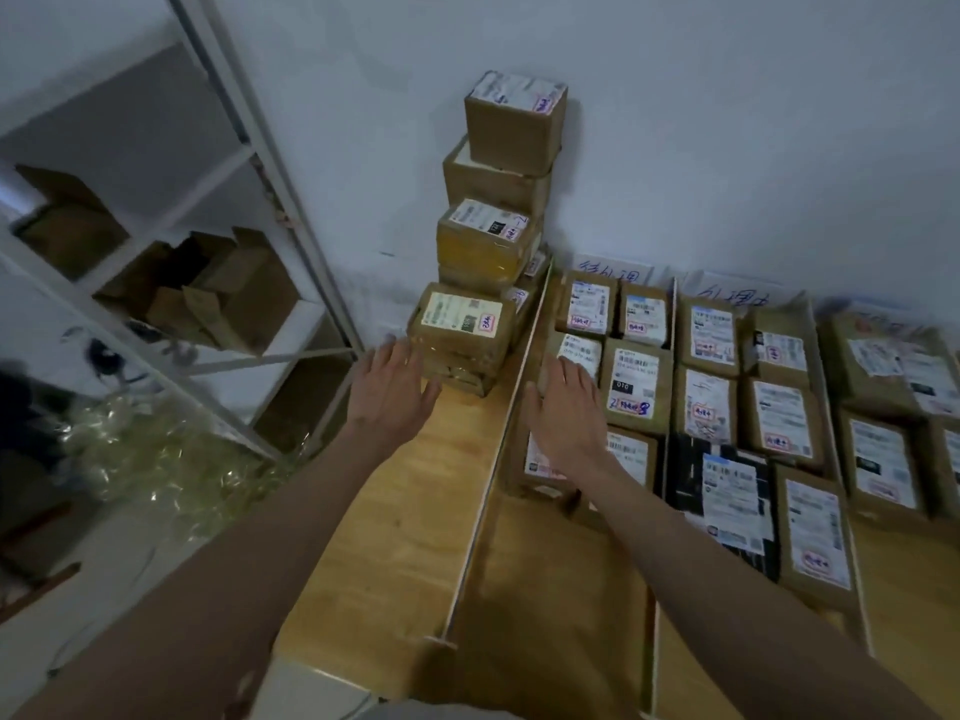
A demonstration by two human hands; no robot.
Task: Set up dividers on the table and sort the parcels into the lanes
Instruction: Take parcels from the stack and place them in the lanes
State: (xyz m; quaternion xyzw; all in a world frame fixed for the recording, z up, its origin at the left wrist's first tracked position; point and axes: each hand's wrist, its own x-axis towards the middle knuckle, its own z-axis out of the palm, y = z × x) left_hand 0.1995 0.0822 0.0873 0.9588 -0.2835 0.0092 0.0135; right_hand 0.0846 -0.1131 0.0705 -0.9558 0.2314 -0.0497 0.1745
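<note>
On table (395,511), labelled parcels (631,385), handwritten "8", left hand (390,385), right hand (567,407), fingers spread, empty

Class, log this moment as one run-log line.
left hand: open, near parcel stack | right hand: open, above second-lane parcels | divider: upright between hands

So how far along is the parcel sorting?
Mostly done, it seems. Dividers stand on the table, and the lanes to the right hold flat rows of parcels. In hand: both open hands, left hand and right hand, reach forward, holding nothing. Left: the tall stack in the leftmost lane, if it needs sorting.
</note>
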